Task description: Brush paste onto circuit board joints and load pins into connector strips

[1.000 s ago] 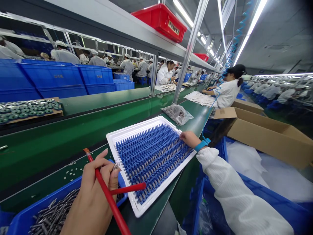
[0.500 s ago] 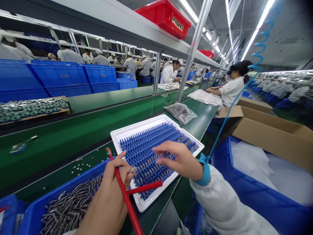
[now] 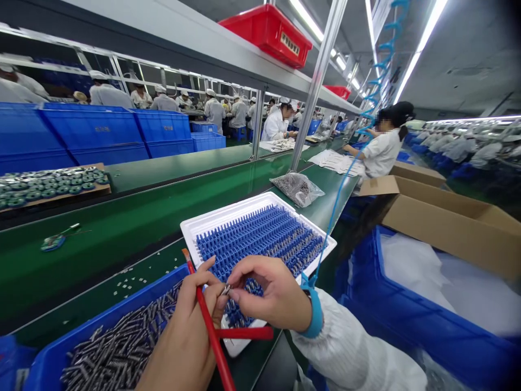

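My left hand (image 3: 191, 326) is closed round a red-handled brush (image 3: 211, 331), its bristles pointing up and away. A second red stick (image 3: 248, 333) juts from the same hand to the right. Between the left thumb and forefinger sits a small shiny metal part (image 3: 225, 290). My right hand (image 3: 268, 290), with a blue wrist strap (image 3: 315, 315), is closed, its thumb and fingertips pinching at that part. Just beyond and below both hands lies a white tray (image 3: 188, 232) with rows of blue plastic pieces (image 3: 244, 239); several rows hold metal parts.
A blue bin (image 3: 44, 364) of ridged metal parts stands at lower left. Small pale chips (image 3: 130, 282) lie by the green conveyor (image 3: 134, 222). Behind the tray rests a clear bag (image 3: 298, 188) of metal pieces. A blue coiled cord (image 3: 334, 206) runs to my right wrist. Cardboard boxes (image 3: 439, 217) stand right.
My right hand has come left and down from over the tray to meet my left hand, its fingers closing at the metal part. My left hand keeps the brush.
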`<action>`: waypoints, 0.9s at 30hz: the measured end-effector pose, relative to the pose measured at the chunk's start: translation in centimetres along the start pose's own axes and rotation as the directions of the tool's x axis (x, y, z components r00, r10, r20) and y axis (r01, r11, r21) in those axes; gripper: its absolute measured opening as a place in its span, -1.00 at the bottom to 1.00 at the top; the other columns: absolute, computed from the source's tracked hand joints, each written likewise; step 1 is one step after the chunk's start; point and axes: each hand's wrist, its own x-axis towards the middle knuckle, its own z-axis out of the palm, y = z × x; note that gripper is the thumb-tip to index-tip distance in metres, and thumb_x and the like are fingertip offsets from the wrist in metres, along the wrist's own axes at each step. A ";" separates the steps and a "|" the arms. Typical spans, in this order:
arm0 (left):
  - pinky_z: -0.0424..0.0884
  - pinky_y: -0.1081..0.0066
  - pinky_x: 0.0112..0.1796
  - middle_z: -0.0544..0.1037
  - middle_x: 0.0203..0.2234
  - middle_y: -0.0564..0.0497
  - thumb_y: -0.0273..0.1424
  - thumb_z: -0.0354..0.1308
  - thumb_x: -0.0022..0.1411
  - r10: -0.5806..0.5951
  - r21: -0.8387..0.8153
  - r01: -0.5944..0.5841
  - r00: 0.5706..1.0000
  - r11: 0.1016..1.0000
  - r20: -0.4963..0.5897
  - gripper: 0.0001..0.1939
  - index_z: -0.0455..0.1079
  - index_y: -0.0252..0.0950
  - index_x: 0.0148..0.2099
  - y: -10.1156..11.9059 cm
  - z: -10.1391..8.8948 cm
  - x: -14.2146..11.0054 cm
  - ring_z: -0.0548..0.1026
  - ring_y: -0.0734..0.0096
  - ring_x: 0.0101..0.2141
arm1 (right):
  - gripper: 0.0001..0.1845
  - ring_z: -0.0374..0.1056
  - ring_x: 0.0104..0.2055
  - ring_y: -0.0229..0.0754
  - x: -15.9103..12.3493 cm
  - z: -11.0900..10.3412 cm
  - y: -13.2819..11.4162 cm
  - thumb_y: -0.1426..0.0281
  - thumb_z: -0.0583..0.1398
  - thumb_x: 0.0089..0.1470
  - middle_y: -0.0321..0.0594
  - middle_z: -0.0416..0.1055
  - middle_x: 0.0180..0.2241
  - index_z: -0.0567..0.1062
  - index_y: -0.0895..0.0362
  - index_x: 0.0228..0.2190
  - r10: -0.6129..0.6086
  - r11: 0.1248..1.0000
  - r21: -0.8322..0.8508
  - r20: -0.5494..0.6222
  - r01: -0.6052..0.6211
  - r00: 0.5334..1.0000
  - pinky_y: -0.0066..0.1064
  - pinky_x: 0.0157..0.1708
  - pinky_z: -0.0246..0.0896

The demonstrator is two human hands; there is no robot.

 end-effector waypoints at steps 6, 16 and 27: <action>0.36 0.08 0.08 0.46 -0.40 -0.03 -0.42 0.06 0.27 -0.063 -0.004 0.063 0.997 0.998 0.035 -0.84 0.38 -0.21 -0.38 -1.4 -0.9 0.7 0.35 0.02 0.15 | -0.79 0.32 -0.29 -0.15 0.6 -7.6 1.9 0.31 0.19 0.21 -0.18 0.35 -0.33 0.46 0.23 -0.31 0.011 0.956 -0.290 -0.097 -0.039 0.995 -0.41 -0.25 0.30; 0.48 0.15 -0.06 0.53 -0.40 -0.08 -0.40 0.11 0.23 -0.170 0.007 0.170 0.984 0.985 0.048 -0.86 0.37 -0.20 -0.41 -2.6 -0.4 0.7 0.35 -0.01 0.16 | -0.72 0.32 -0.32 -0.17 -1.3 -24.9 10.8 0.38 0.25 0.45 -0.21 0.28 -0.35 0.43 0.31 -0.30 0.499 0.341 -0.817 -0.261 -0.464 0.826 -0.36 -0.20 0.38; 0.46 0.15 -0.05 0.48 -0.37 -0.07 -0.37 0.06 0.26 -0.275 -0.137 0.266 0.960 0.954 -0.056 -0.94 0.28 -0.18 -0.31 -0.7 0.4 0.7 0.33 0.04 0.17 | -0.82 0.31 -0.19 -0.11 -1.4 -24.8 11.9 0.44 0.25 0.44 -0.16 0.29 -0.25 0.45 0.30 -0.23 0.623 0.137 -0.908 -0.233 -0.397 0.747 -0.26 -0.08 0.35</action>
